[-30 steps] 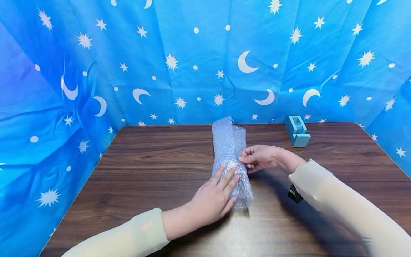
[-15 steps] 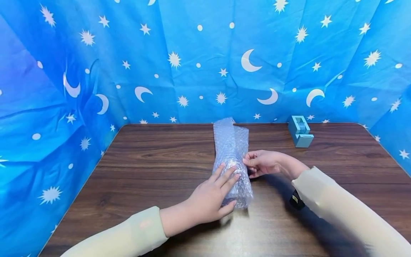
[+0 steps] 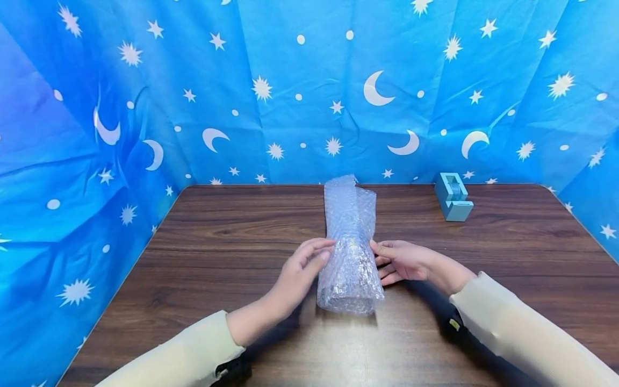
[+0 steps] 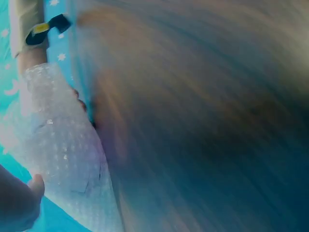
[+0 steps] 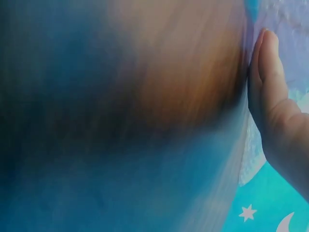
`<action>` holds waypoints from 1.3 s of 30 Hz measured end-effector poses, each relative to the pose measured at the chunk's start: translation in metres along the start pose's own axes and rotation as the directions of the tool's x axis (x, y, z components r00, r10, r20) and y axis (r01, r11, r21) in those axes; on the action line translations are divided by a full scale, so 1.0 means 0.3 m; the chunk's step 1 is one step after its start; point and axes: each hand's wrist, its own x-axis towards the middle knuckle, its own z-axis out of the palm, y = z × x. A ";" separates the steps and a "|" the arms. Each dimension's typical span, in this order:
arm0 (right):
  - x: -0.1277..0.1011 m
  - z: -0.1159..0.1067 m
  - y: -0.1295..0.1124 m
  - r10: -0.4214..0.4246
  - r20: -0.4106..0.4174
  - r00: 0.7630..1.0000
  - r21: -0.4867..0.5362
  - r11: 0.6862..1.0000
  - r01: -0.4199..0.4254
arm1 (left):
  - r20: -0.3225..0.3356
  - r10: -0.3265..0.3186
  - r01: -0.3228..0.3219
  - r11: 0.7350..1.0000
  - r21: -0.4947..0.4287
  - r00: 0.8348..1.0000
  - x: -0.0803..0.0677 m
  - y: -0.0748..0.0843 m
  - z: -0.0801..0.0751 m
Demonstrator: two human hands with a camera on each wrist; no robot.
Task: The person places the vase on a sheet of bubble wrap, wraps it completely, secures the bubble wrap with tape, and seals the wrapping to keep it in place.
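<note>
A roll of bubble wrap [image 3: 350,247] lies on the table [image 3: 232,252], near the middle, its length running from the far edge toward the person. The near end looks thicker and holds something shiny inside, though what it is cannot be told through the plastic; the far end is looser, with a flap standing up.

The left hand [image 3: 302,266] meets the roll's left side about halfway along, fingers lightly bent with the fingertips on the plastic. The right hand [image 3: 403,260] is against the right side at the same height, fingers nearly straight and together, the thumb along the wrap. So the roll sits between the two hands, which touch it rather than grip it. In the right wrist view the thumb lies flat along the wrap [image 5: 285,29]; the rest there is blurred. The left wrist view shows the wrap [image 4: 63,154] close up, the rest blurred.

Both arms wear pale cream sleeves [image 3: 512,333]. A small light-blue tape dispenser [image 3: 453,196] stands at the far right of the table, well apart from the roll. A blue cloth with white moons and stars [image 3: 290,91] hangs behind and at the sides.
</note>
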 end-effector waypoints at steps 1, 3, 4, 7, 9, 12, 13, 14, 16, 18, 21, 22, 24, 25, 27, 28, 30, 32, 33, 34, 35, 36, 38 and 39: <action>-0.003 0.006 0.001 -0.009 -0.001 1.000 0.018 1.000 0.009 | -0.030 -0.045 0.044 0.998 -0.033 0.999 0.008 0.000 -0.001; -0.005 0.018 0.004 -0.027 -0.006 1.000 0.048 0.998 0.028 | -0.060 -0.142 0.136 0.986 -0.094 0.988 0.025 -0.003 -0.006; -0.005 0.024 0.006 -0.036 -0.012 0.999 0.060 0.998 0.036 | -0.052 -0.194 0.186 0.975 -0.124 0.980 0.035 -0.010 -0.011; -0.004 0.043 0.012 -0.059 -0.031 0.998 0.078 0.995 0.061 | 0.033 -0.340 0.341 0.924 -0.173 0.940 0.064 -0.037 -0.027; -0.003 0.055 0.013 -0.067 -0.050 0.997 0.075 0.995 0.071 | 0.112 -0.408 0.423 0.880 -0.217 0.906 0.079 -0.055 -0.033; -0.004 0.063 0.008 -0.070 -0.088 0.994 0.053 0.996 0.075 | 0.167 -0.442 0.471 0.843 -0.259 0.882 0.100 -0.068 -0.030; -0.005 0.062 0.004 -0.069 -0.100 0.993 0.040 0.996 0.073 | 0.173 -0.442 0.475 0.837 -0.273 0.880 0.106 -0.070 -0.028; -0.004 0.058 0.001 -0.068 -0.111 0.991 0.026 0.997 0.071 | 0.178 -0.439 0.474 0.834 -0.283 0.880 0.114 -0.070 -0.027; -0.001 0.049 -0.007 -0.066 -0.135 0.989 0.007 0.998 0.068 | 0.177 -0.439 0.473 0.830 -0.294 0.881 0.128 -0.072 -0.024; 0.003 0.040 -0.016 -0.064 -0.153 0.986 -0.010 0.998 0.063 | 0.174 -0.439 0.472 0.830 -0.299 0.882 0.142 -0.074 -0.021; 0.013 0.025 -0.028 -0.063 -0.175 0.983 -0.023 0.998 0.060 | 0.166 -0.439 0.470 0.828 -0.307 0.883 0.161 -0.077 -0.013; 0.015 0.021 -0.032 -0.062 -0.184 0.981 -0.027 0.998 0.058 | 0.162 -0.440 0.469 0.826 -0.312 0.883 0.167 -0.077 -0.010; 0.017 0.013 -0.038 -0.062 -0.200 0.978 -0.038 0.998 0.055 | 0.158 -0.438 0.465 0.826 -0.318 0.885 0.176 -0.079 -0.002; 0.017 0.010 -0.041 -0.062 -0.206 0.976 -0.044 0.998 0.054 | 0.156 -0.437 0.464 0.826 -0.321 0.886 0.180 -0.079 0.000; 0.014 0.004 -0.045 -0.062 -0.208 0.976 -0.060 0.997 0.051 | 0.155 -0.440 0.467 0.823 -0.323 0.884 0.185 -0.080 0.004; 0.013 0.004 -0.047 -0.060 -0.208 0.976 -0.064 0.997 0.047 | 0.154 -0.441 0.467 0.824 -0.321 0.884 0.185 -0.079 0.003; 0.009 0.003 -0.049 -0.060 -0.203 0.977 -0.072 0.996 0.046 | 0.154 -0.446 0.472 0.822 -0.319 0.881 0.185 -0.078 0.000; 0.004 0.004 -0.050 -0.063 -0.194 0.979 -0.071 0.996 0.050 | 0.161 -0.441 0.470 0.824 -0.317 0.883 0.182 -0.078 -0.006; 0.001 0.005 -0.050 -0.064 -0.191 0.979 -0.069 0.996 0.052 | 0.167 -0.439 0.470 0.824 -0.317 0.883 0.181 -0.077 -0.009; -0.001 0.006 -0.050 -0.065 -0.191 0.980 -0.066 0.996 0.053 | 0.174 -0.437 0.470 0.824 -0.317 0.883 0.179 -0.076 -0.011; -0.003 0.006 -0.049 -0.067 -0.188 0.980 -0.062 0.996 0.056 | 0.183 -0.434 0.471 0.823 -0.318 0.882 0.178 -0.074 -0.014; -0.006 0.007 -0.049 -0.069 -0.184 0.981 -0.056 0.997 0.059 | 0.192 -0.430 0.470 0.824 -0.317 0.882 0.177 -0.073 -0.016; -0.010 0.009 -0.046 -0.073 -0.176 0.982 -0.051 0.997 0.065 | 0.205 -0.432 0.477 0.822 -0.312 0.878 0.176 -0.070 -0.018; -0.012 0.010 -0.044 -0.074 -0.173 0.982 -0.047 0.997 0.066 | 0.210 -0.436 0.482 0.820 -0.308 0.875 0.175 -0.069 -0.019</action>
